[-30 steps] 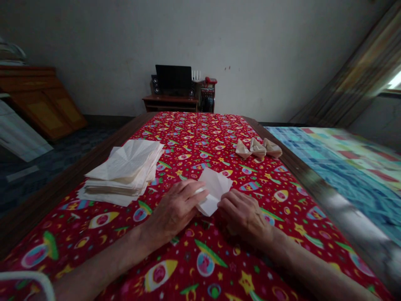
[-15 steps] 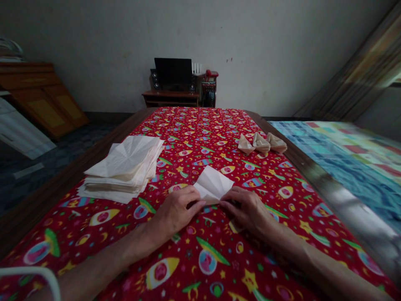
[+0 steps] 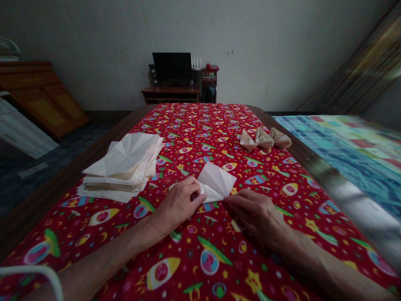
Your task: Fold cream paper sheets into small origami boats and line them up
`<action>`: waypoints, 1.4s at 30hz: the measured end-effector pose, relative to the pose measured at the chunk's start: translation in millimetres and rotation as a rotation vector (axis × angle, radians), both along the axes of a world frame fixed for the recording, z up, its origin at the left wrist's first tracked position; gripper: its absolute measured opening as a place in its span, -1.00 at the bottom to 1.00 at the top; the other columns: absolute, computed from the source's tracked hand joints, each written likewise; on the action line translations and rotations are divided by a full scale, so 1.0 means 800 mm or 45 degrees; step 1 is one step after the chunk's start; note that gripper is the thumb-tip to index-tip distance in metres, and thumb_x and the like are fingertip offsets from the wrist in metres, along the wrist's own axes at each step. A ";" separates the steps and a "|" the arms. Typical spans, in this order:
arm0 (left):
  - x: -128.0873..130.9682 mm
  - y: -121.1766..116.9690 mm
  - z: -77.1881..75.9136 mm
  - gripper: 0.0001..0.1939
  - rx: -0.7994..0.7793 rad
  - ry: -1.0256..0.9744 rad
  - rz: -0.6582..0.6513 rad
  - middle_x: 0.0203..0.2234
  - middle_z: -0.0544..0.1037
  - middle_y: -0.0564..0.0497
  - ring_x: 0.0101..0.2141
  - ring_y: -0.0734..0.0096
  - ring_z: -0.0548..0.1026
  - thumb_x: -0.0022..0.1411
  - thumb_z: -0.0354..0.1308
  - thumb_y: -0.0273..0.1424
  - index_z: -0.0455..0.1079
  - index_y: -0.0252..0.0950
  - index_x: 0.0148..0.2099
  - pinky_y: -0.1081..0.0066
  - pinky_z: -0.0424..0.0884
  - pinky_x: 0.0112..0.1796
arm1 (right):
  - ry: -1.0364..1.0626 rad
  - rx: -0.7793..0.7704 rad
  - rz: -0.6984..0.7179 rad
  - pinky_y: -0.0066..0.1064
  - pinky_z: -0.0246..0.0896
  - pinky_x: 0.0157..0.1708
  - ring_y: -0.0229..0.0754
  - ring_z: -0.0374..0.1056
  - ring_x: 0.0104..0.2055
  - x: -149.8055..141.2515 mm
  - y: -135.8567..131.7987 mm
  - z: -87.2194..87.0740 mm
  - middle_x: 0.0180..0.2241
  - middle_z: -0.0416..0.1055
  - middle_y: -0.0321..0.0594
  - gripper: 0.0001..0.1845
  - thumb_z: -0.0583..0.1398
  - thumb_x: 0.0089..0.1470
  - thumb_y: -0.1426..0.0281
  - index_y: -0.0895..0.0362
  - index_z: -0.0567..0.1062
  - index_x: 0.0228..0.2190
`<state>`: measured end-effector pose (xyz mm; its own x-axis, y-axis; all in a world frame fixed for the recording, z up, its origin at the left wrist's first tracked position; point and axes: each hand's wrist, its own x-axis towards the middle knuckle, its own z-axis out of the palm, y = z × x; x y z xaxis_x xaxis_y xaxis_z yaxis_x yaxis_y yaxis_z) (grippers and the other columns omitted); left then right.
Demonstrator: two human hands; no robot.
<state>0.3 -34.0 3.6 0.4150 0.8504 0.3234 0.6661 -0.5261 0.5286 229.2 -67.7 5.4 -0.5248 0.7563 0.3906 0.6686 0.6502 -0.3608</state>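
A partly folded sheet of white paper (image 3: 218, 179) lies in front of me on the red patterned tablecloth (image 3: 194, 242). Its left corner is pinched between the thumb and fingers of my left hand (image 3: 183, 198). At the lower right corner, the fingertips of my right hand (image 3: 258, 209) close on the paper's edge. A flap along the near side is turned up, and the far part stands spread with creases showing. To the left sits a stack of creased paper sheets (image 3: 125, 156). Several folded paper pieces (image 3: 265, 139) stand grouped at the far right.
A dark wooden table edge (image 3: 308, 165) runs along the right, with a bed (image 3: 338, 154) beyond it. A white curved tube (image 3: 46, 271) crosses the lower left corner. At the wall stand a monitor (image 3: 172, 69) and a red telephone (image 3: 212, 67). Wooden cabinets (image 3: 40, 96) are at left.
The paper's near flap has been turned further over at the left. My right hand has shifted slightly right and its fingers have straightened along the corner. The view has tilted a little.
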 end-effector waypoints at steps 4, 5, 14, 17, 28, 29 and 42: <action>0.000 0.000 -0.001 -0.77 0.029 0.019 0.003 -0.49 0.34 0.09 -0.47 0.53 0.33 0.15 0.14 -0.44 0.24 -0.31 -0.53 0.49 0.22 -0.43 | -0.298 0.216 0.017 -0.48 0.04 -0.53 -0.27 0.20 -0.46 -0.001 -0.005 -0.007 -0.42 0.33 -0.20 -0.69 0.03 0.17 0.48 0.11 0.44 -0.09; 0.000 0.000 -0.002 -0.77 0.036 0.027 0.007 -0.49 0.34 0.09 -0.47 0.53 0.33 0.15 0.14 -0.44 0.23 -0.31 -0.53 0.49 0.22 -0.44 | -0.342 0.226 0.021 -0.47 0.05 -0.52 -0.26 0.20 -0.44 -0.002 -0.005 -0.007 -0.41 0.33 -0.19 -0.68 0.04 0.16 0.48 0.12 0.42 -0.07; -0.001 0.000 -0.002 -0.76 0.035 0.070 0.008 -0.48 0.31 0.09 -0.47 0.52 0.33 0.17 0.13 -0.46 0.20 -0.31 -0.52 0.49 0.22 -0.46 | -0.402 0.162 0.014 -0.41 -0.02 -0.52 -0.21 0.17 -0.42 -0.006 -0.007 0.000 -0.40 0.30 -0.20 -0.71 0.06 0.13 0.50 0.15 0.42 -0.10; 0.000 0.000 -0.002 -0.77 0.041 0.090 0.003 -0.48 0.30 0.09 -0.47 0.52 0.32 0.16 0.13 -0.46 0.19 -0.30 -0.51 0.49 0.23 -0.46 | -0.407 0.148 -0.001 -0.40 -0.05 -0.53 -0.20 0.17 -0.42 -0.006 -0.008 -0.001 -0.40 0.30 -0.20 -0.72 0.06 0.13 0.50 0.12 0.43 -0.12; 0.002 -0.010 0.001 -0.80 0.331 0.337 -0.076 -0.13 0.31 -0.04 -0.17 0.31 0.37 0.27 0.04 -0.47 0.33 -0.21 -0.05 0.33 0.38 -0.18 | -0.444 -0.079 -0.014 -0.42 -0.10 -0.50 -0.24 0.16 -0.41 -0.008 -0.006 0.006 -0.37 0.29 -0.21 -0.74 0.08 0.09 0.53 0.10 0.43 -0.17; 0.002 -0.012 0.004 -0.82 0.376 0.408 -0.142 -0.13 0.33 -0.03 -0.15 0.29 0.36 0.30 0.01 -0.47 0.35 -0.20 -0.08 0.30 0.37 -0.16 | -0.449 -0.090 -0.015 -0.42 -0.11 -0.51 -0.25 0.15 -0.42 -0.009 -0.006 0.006 -0.37 0.28 -0.22 -0.74 0.08 0.08 0.53 0.10 0.43 -0.18; 0.016 -0.044 0.016 -0.59 0.196 0.586 -0.345 0.05 0.35 -0.09 0.05 0.26 0.27 0.29 -0.07 -0.58 0.18 -0.40 0.18 0.31 0.27 0.08 | -0.447 -0.055 -0.032 -0.41 -0.16 -0.50 -0.26 0.10 -0.45 -0.011 -0.008 0.003 -0.41 0.25 -0.21 -0.76 0.04 0.14 0.53 0.13 0.41 -0.18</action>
<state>12.9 -68.8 16.3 0.7403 0.6506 0.1694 0.6401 -0.7591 0.1186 220.4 -73.7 7.8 -0.6021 0.7828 0.1571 0.7725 0.6209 -0.1330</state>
